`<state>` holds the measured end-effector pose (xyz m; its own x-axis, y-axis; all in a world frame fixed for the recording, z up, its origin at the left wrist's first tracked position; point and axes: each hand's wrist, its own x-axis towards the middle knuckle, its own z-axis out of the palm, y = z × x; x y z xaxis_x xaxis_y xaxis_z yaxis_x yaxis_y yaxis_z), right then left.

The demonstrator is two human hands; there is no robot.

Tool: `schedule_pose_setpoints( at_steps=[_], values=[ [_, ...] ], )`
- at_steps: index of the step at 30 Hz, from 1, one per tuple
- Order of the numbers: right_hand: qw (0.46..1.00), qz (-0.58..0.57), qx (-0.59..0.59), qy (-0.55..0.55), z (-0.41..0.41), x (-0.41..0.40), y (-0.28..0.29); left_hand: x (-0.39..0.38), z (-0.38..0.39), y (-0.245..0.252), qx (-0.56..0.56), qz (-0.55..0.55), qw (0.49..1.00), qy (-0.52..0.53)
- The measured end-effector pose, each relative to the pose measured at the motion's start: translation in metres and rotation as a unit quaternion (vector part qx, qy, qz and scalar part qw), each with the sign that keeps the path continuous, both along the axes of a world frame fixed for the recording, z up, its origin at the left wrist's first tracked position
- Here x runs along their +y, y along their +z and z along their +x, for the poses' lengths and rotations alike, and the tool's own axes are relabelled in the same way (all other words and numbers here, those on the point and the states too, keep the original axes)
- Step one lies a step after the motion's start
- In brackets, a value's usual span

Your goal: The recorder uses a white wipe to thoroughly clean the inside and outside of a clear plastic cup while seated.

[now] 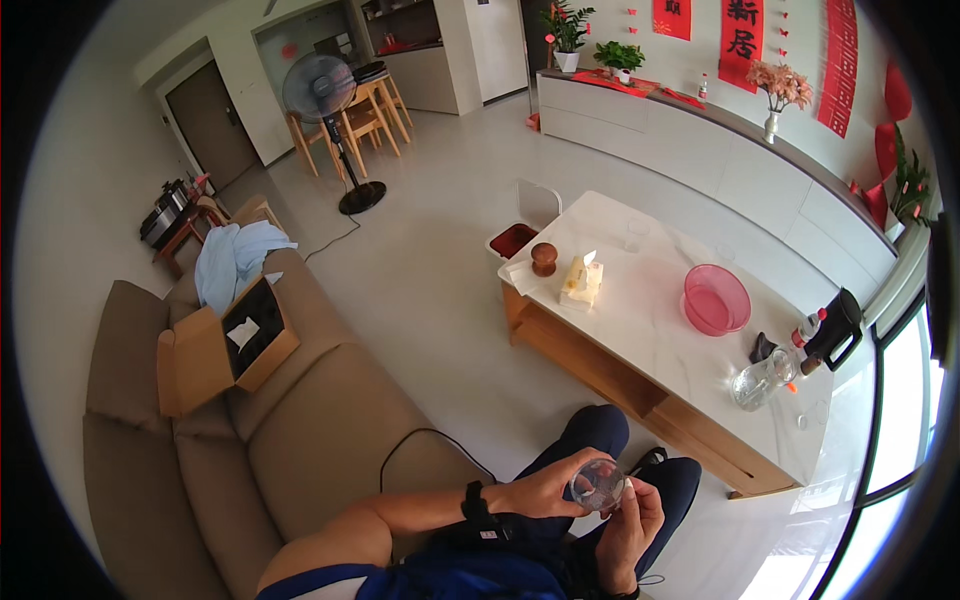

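A clear drinking glass is held above my lap, between my knees. My left hand wraps around its left side. On the other side, my right hand has its bent fingers at the rim, with something small and white at the fingertips; what it is cannot be told. Beyond my knees stands a low table with a marble-look top. On it are a pink translucent basin, a tissue pack, a round brown wooden object, a glass pitcher and a black kettle.
I sit on a brown sofa; an open cardboard box with black lining and light blue cloth lie on it. A red-lined bin stands beside the table. A standing fan is farther off, its cable on the floor.
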<state>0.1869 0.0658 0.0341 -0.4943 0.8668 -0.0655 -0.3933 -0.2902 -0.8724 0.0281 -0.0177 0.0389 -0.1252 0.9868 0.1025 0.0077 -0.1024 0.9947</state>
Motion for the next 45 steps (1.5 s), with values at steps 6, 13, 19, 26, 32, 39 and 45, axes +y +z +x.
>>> schedule_pose_setpoints(
  at_steps=[6,13,19,26,32,39,45],
  values=[
    [1.0,0.002,0.007,0.002,-0.001,-0.001,-0.004,-0.002,-0.001,-0.004,0.024,0.013,1.0,0.012],
    [1.0,-0.021,0.007,0.01,-0.006,-0.006,-0.022,-0.006,-0.002,-0.01,0.003,0.03,0.999,0.017],
    [0.999,-0.021,0.008,0.037,-0.011,-0.008,-0.037,-0.013,-0.004,-0.01,-0.005,0.031,0.999,0.021],
    [0.999,-0.025,-0.02,0.024,-0.004,-0.009,-0.05,-0.01,0.0,-0.01,-0.013,0.046,0.999,-0.009],
    [0.991,-0.048,-0.102,0.077,-0.013,-0.013,-0.02,-0.014,-0.011,0.003,0.015,0.096,0.995,0.015],
    [0.987,-0.054,-0.049,0.141,-0.022,-0.016,-0.04,-0.024,-0.012,-0.006,-0.168,-0.007,0.986,0.018],
    [0.993,-0.018,-0.044,0.111,0.0,-0.008,-0.022,-0.007,0.005,0.015,-0.145,0.019,0.988,-0.056]
  ],
)
